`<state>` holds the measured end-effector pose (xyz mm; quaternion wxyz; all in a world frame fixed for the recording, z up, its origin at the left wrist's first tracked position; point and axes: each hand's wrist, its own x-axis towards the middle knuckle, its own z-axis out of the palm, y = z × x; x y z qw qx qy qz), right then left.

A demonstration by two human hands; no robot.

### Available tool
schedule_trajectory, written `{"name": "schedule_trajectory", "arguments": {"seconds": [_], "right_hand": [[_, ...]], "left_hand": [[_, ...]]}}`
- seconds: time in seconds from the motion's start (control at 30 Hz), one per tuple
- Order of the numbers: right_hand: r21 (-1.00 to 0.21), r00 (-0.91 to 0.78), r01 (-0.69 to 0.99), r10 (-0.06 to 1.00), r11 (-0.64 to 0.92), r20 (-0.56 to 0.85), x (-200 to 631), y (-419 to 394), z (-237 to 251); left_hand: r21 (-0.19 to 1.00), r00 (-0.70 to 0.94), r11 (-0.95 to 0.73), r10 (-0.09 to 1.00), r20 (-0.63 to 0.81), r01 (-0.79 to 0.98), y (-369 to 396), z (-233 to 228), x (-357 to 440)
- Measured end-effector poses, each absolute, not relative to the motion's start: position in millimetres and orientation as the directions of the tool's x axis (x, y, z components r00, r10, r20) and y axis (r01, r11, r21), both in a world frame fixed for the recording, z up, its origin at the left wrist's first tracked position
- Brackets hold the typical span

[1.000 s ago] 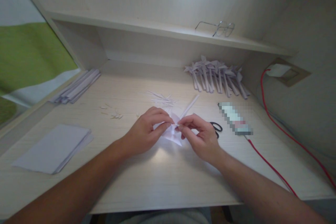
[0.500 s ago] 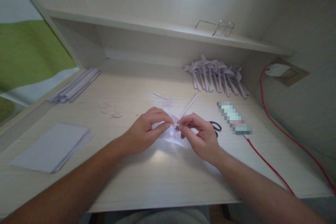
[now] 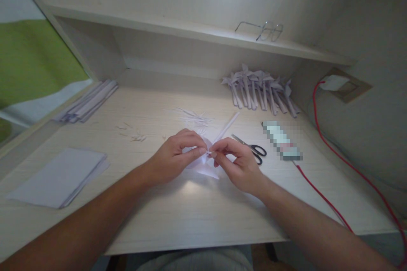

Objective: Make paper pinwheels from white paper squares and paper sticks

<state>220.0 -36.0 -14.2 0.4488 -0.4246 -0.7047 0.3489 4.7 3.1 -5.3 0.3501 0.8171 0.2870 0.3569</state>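
Surface: 1 pale wood-grain desk (image 3: 197, 216), set in an alcove with 1 shelf (image 3: 190, 34) running across the back and a plain pale wall on the right. A green and white area shows past the desk's left edge.

Hands: 2. The left hand (image 3: 176, 156) and right hand (image 3: 240, 165) meet at mid-desk, fingertips almost touching. Each pinches, thumb against forefinger, the centre of 1 small white folded paper piece (image 3: 206, 170), which lies low over the desk between them. 1 thin white paper stick (image 3: 227, 127) runs from the pinch point away toward the upper right.

Other items:
- 1 pair of scissors (image 3: 251, 148), black handles, blades shut, lying just right of the right hand.
- 1 blurred oblong object (image 3: 281, 140), right of the scissors.
- 1 red cable (image 3: 321, 194), running from 1 wall socket (image 3: 345, 87) with a white plug, along the desk's right side.
- 1 pile of finished paper pinwheels (image 3: 262, 91) at the back right; count not clear.
- 1 stack of white sheets (image 3: 59, 175), front left.
- 1 bundle of long folded paper strips (image 3: 87, 101), back left.
- Scattered paper clippings (image 3: 190, 116) behind the hands; too small to count.
- 1 pair of wire-frame glasses (image 3: 262, 31) on the shelf.
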Motion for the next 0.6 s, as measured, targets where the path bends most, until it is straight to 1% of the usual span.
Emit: {"name": "schedule_trajectory", "arguments": {"seconds": [0.13, 0.23, 0.3, 0.47, 0.53, 0.6], "right_hand": [[-0.961, -0.263, 0.092, 0.937, 0.261, 0.229, 218.7, -34.5, -11.7], [-0.985, -0.286, -0.047, 0.942, 0.168, 0.174, 218.6, -32.0, -11.4], [-0.986, -0.288, -0.105, 0.945, 0.130, 0.156, 218.8, -30.1, -11.6], [-0.988, -0.292, -0.104, 0.946, 0.114, 0.140, 218.2, -28.8, -10.8], [-0.988, -0.303, -0.068, 0.940, 0.141, 0.155, 217.9, -31.0, -10.5], [-0.982, -0.316, 0.006, 0.932, 0.190, 0.179, 218.3, -34.1, -10.8]], "left_hand": [[0.830, 0.559, -0.519, 0.758, 0.337, 0.204, 3.6, -4.2, 4.2], [0.837, 0.542, -0.509, 0.769, 0.339, 0.200, 2.6, -2.6, 3.9], [0.830, 0.519, -0.514, 0.781, 0.348, 0.217, 1.3, -1.6, 4.0], [0.807, 0.456, -0.533, 0.802, 0.386, 0.254, -1.5, -0.4, 5.0], [0.800, 0.462, -0.545, 0.794, 0.395, 0.253, -1.6, -0.2, 5.5], [0.798, 0.472, -0.549, 0.788, 0.396, 0.247, -1.1, -0.2, 6.2]]}}
